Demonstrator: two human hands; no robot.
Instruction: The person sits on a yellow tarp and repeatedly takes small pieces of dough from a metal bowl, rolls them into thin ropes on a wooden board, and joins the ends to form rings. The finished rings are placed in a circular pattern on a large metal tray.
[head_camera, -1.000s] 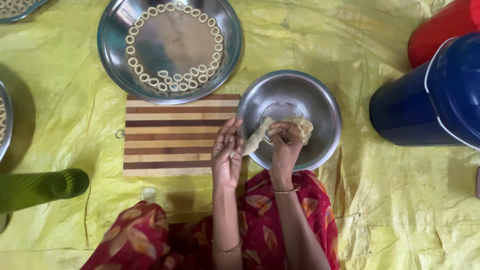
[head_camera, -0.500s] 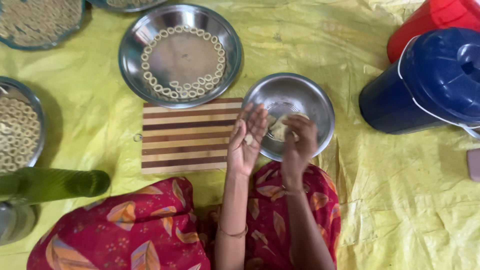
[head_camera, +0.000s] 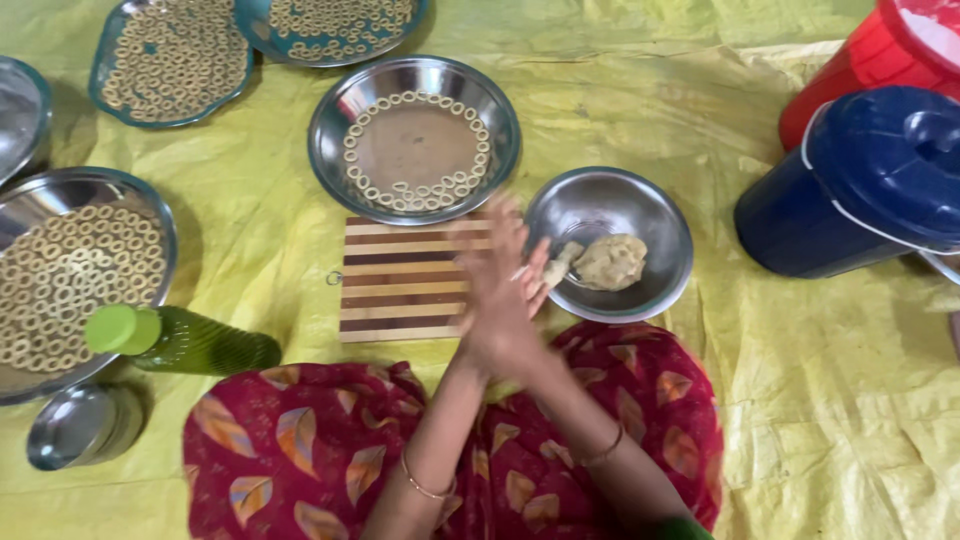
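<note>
My left hand (head_camera: 492, 268) and my right hand (head_camera: 528, 312) are pressed palm to palm over the right edge of a striped wooden board (head_camera: 400, 290), blurred by motion. A small strip of pale dough (head_camera: 560, 263) sticks out from between them toward the right. Just right of my hands a steel bowl (head_camera: 640, 190) holds a lump of the same dough (head_camera: 611, 262). Beyond the board, a round steel plate (head_camera: 330, 125) carries small dough rings (head_camera: 420, 190) laid along its edge.
Everything rests on a yellow sheet (head_camera: 820, 400). A steel plate full of rings (head_camera: 70, 270), a green bottle (head_camera: 185, 342) and a small steel cup (head_camera: 80, 425) are at left. Two teal trays of rings (head_camera: 170, 60) lie behind. A blue lidded bucket (head_camera: 870, 180) and red bucket (head_camera: 865, 60) stand right.
My hands have left the bowl and moved left, closing flat together over the board's edge with a strip of dough between them. The view has shifted, showing more trays at left.
</note>
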